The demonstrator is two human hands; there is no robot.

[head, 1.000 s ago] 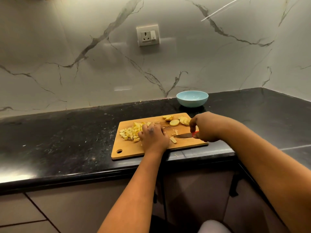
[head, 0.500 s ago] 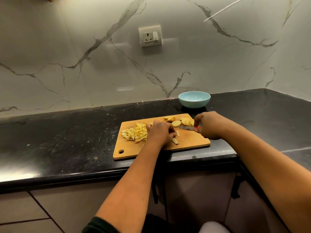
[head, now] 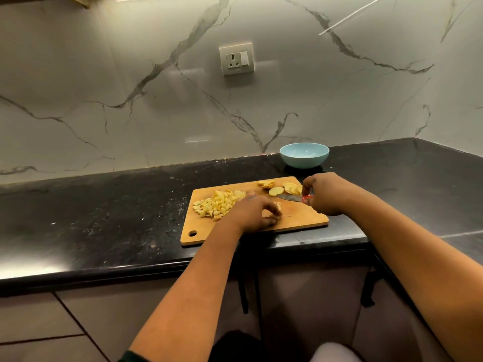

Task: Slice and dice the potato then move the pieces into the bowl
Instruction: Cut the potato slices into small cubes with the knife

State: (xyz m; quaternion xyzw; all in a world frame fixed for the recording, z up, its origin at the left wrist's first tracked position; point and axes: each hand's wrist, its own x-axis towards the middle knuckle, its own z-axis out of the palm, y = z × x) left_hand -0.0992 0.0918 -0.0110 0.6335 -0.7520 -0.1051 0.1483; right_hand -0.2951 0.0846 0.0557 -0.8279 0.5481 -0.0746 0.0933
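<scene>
Head view looked down on a black worktop (head: 109,220) backed by a marble-patterned wall (head: 130,100) carrying a white socket plate (head: 236,59). On the worktop lay a wooden cutting board (head: 300,218), with a hanging hole at its near left corner. A heap of diced potato (head: 218,202) sat on the left half of the board, and several round potato slices (head: 285,188) lay at its far right edge, overlapping one another. The left hand (head: 254,215) rested near the middle of the board, just right of the dice, its fingers curled down with the fingertips gathered around a small pale potato piece (head: 278,205); how firmly it pinched that piece could not be told, since the fingers hid most of it. The right hand (head: 324,195) gripped the red handle of a knife (head: 291,197), fingers wrapped round it, with the dark blade pointing left and lying low over the board just in front of the slices. A light blue bowl (head: 304,155) stood on the worktop beyond the board's far right corner, close to the wall and apart from the board; no potato showed inside it. Both bare forearms reached in from the lower edge, and cabinet fronts (head: 65,322) showed beneath the worktop.
</scene>
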